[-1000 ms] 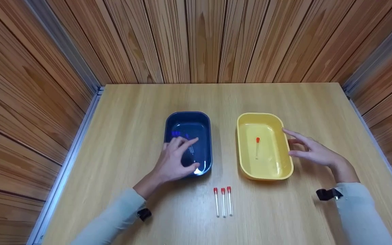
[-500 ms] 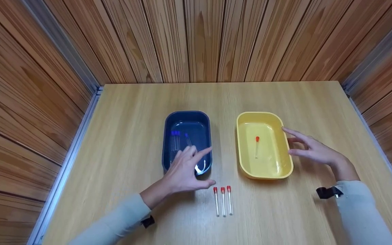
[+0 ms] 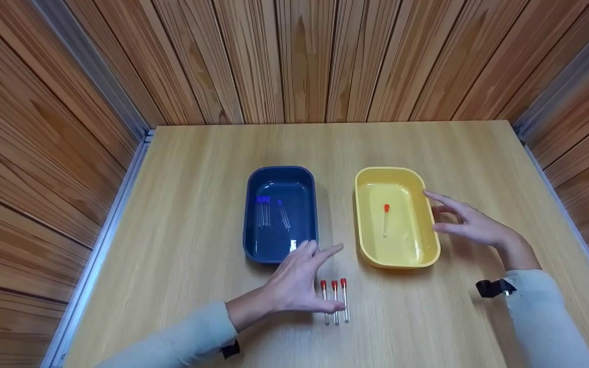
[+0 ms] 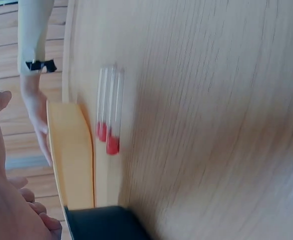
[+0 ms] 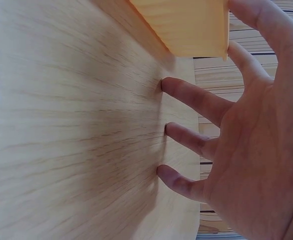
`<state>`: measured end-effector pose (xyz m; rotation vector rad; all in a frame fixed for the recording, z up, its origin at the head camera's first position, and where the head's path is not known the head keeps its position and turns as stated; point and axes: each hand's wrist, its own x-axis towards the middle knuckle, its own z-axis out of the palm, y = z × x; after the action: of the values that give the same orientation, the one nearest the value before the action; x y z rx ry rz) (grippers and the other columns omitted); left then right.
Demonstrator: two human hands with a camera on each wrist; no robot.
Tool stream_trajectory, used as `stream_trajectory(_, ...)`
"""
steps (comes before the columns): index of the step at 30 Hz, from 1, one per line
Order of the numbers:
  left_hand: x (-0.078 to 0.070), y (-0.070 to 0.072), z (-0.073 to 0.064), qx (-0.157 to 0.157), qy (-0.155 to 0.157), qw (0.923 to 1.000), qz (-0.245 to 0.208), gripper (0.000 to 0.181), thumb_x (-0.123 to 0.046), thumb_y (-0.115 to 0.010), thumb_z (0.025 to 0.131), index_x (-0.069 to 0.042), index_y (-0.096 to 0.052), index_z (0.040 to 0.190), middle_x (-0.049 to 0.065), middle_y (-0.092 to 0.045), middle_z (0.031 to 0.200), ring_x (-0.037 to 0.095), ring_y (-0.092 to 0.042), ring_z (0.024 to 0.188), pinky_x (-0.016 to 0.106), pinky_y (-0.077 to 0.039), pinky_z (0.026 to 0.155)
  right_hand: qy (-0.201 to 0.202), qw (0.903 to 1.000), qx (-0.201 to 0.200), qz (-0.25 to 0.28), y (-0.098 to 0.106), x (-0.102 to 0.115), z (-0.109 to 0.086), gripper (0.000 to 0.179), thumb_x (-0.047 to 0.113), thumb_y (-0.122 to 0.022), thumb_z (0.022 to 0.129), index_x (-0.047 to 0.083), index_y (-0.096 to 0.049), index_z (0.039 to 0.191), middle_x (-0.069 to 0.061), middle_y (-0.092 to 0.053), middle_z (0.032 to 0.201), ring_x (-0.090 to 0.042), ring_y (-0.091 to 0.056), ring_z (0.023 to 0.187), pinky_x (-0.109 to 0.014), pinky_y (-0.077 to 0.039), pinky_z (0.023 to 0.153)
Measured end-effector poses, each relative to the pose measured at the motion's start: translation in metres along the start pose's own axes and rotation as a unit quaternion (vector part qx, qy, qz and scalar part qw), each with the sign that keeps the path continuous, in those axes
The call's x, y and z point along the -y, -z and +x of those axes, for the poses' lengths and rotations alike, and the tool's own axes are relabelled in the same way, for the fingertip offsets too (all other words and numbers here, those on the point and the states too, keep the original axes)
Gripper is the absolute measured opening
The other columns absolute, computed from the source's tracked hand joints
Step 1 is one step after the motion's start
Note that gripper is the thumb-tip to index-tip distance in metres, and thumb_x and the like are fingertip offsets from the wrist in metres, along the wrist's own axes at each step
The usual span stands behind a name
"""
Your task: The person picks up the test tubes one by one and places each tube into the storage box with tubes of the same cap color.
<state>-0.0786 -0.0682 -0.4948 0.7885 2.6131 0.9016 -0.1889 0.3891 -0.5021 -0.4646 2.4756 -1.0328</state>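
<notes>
Three clear tubes with red caps lie side by side on the table in front of the two bins. Over them hovers my left hand, thumb and index finger spread apart, holding nothing. In the left wrist view the red-capped tubes lie apart from that hand. My right hand is beside the right rim of the yellow bin, its thumb and index fingertips at the rim. The right wrist view shows the other fingers of this hand with their tips on the tabletop. One red-capped tube lies inside the yellow bin.
Left of the yellow bin stands a dark blue bin with several purple-capped tubes in it. Wood-panelled walls enclose the table at the back and both sides.
My left hand has moved from over the blue bin toward me and to the right, to above the red-capped tubes, uncovering the purple-capped ones. The right hand has stayed put.
</notes>
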Motion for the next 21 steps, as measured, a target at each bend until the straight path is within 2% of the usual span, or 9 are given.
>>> stream_trajectory(5, -0.001, -0.011, -0.003, 0.040, 0.011, 0.9991, -0.011, 0.105, -0.073, -0.088, 0.082, -0.038, -0.046, 0.173, -0.007, -0.045, 0.106, 0.006, -0.039, 0.093, 0.019, -0.029, 0.073, 0.003, 1.0000, 0.001, 0.002, 0.000, 0.000, 0.000, 0.087, 0.035, -0.071, 0.111, 0.026, -0.022, 0.182, -0.019, -0.024, 0.189, -0.057, -0.044, 0.161, -0.088, -0.032, 0.123)
stream_trajectory(9, 0.001, -0.022, -0.008, 0.061, -0.010, 0.9981, 0.005, 0.105, -0.072, -0.088, 0.083, -0.036, -0.047, 0.172, -0.008, -0.042, 0.104, 0.005, -0.036, 0.091, 0.017, -0.027, 0.071, 0.004, 1.0000, 0.001, 0.002, 0.000, 0.000, 0.000, 0.087, 0.034, -0.071, 0.111, 0.026, -0.022, 0.182, -0.020, -0.025, 0.188, -0.057, -0.044, 0.161, -0.088, -0.032, 0.123)
stream_trajectory(14, 0.008, -0.035, -0.014, 0.067, -0.027, 0.9969, 0.032, 0.109, -0.072, -0.091, 0.080, -0.032, -0.048, 0.172, -0.010, -0.040, 0.102, 0.003, -0.033, 0.090, 0.015, -0.024, 0.070, 0.008, 1.0000, 0.000, 0.002, 0.000, 0.000, 0.001, 0.086, 0.033, -0.071, 0.111, 0.026, -0.022, 0.182, -0.020, -0.025, 0.188, -0.057, -0.044, 0.161, -0.088, -0.031, 0.123)
stream_trajectory(17, 0.015, -0.040, -0.016, 0.073, -0.010, 0.9967, 0.035, 0.113, -0.074, -0.090, 0.079, -0.032, -0.045, 0.173, -0.010, -0.041, 0.104, 0.004, -0.035, 0.091, 0.016, -0.025, 0.072, 0.008, 1.0000, 0.000, 0.003, 0.000, 0.001, 0.001, 0.086, 0.032, -0.071, 0.111, 0.025, -0.023, 0.182, -0.020, -0.025, 0.188, -0.058, -0.044, 0.162, -0.089, -0.031, 0.123)
stream_trajectory(21, 0.023, -0.045, -0.017, 0.075, 0.033, 0.9961, 0.032, 0.116, -0.079, -0.088, 0.077, -0.031, -0.044, 0.173, -0.007, -0.045, 0.109, 0.007, -0.041, 0.097, 0.020, -0.031, 0.076, 0.004, 1.0000, 0.001, -0.001, 0.001, 0.002, 0.001, 0.087, 0.032, -0.071, 0.111, 0.024, -0.022, 0.182, -0.021, -0.026, 0.187, -0.057, -0.045, 0.161, -0.090, -0.031, 0.123)
